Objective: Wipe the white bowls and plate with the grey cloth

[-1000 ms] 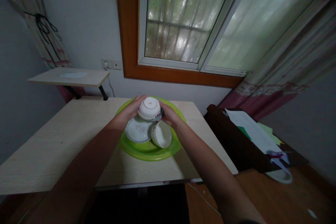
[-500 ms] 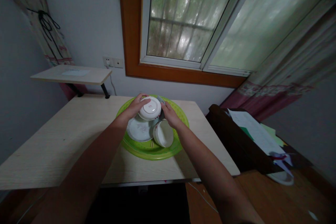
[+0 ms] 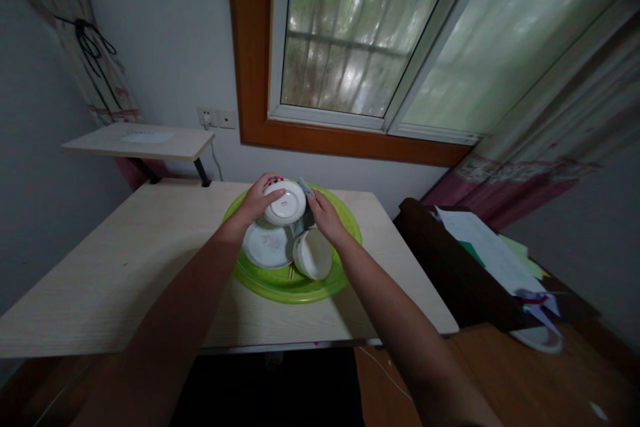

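Observation:
My left hand (image 3: 263, 200) grips a white bowl (image 3: 287, 203), its thumb lying over the base. The bowl's underside faces me, and some red pattern shows at its far side. At its right edge, my right hand (image 3: 323, 213) is closed on a grey cloth (image 3: 306, 188) that touches the bowl; part of the cloth hangs below. Under the hands is a round green basin (image 3: 280, 293). In it lie a whitish plate (image 3: 267, 247), a second white bowl (image 3: 315, 255) tipped on its side, and the ends of chopsticks (image 3: 291, 272).
The basin stands on a pale wooden table (image 3: 150, 267). A small raised shelf (image 3: 143, 142) rises at its back left. Right of the table, a dark brown piece of furniture (image 3: 450, 267) carries papers (image 3: 490, 247). Behind are a window (image 3: 370, 33) and a wall socket (image 3: 216, 118).
The held bowl has tilted a little, with more red pattern showing at its far side. The cloth beside it has shifted slightly, and both hands keep their grip.

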`<control>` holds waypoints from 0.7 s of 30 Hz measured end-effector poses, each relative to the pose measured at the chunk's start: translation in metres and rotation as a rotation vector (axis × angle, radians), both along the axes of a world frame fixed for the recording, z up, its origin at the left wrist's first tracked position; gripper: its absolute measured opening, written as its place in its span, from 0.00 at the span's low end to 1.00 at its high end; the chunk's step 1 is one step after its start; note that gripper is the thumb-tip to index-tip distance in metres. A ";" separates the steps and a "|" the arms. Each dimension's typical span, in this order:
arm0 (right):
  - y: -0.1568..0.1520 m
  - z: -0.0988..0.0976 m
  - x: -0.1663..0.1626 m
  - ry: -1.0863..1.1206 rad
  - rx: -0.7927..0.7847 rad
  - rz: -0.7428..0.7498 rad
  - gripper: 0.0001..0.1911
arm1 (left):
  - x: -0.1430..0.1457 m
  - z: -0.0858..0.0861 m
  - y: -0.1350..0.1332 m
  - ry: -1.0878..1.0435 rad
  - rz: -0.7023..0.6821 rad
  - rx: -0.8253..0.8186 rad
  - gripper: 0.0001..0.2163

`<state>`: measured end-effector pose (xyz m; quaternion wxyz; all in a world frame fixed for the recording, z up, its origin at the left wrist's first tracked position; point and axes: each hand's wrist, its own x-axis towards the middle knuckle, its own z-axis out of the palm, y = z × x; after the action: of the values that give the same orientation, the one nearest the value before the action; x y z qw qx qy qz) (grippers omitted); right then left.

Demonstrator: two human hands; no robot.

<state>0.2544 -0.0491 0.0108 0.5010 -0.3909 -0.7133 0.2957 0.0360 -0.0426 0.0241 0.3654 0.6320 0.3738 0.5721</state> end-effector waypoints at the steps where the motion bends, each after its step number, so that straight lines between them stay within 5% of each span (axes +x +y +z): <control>1: 0.000 0.000 0.000 -0.005 0.009 -0.001 0.22 | 0.000 -0.001 0.000 -0.002 -0.002 -0.003 0.24; 15: -0.017 0.016 -0.001 -0.134 0.264 -0.202 0.20 | 0.001 -0.003 0.004 -0.057 0.060 -0.078 0.22; 21: -0.032 0.021 -0.008 -0.401 0.415 -0.054 0.16 | 0.001 -0.008 0.010 -0.033 0.125 -0.120 0.21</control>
<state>0.2462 -0.0815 0.0315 0.4269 -0.3498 -0.8326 0.0466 0.0367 -0.0329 0.0157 0.3722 0.5748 0.4402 0.5807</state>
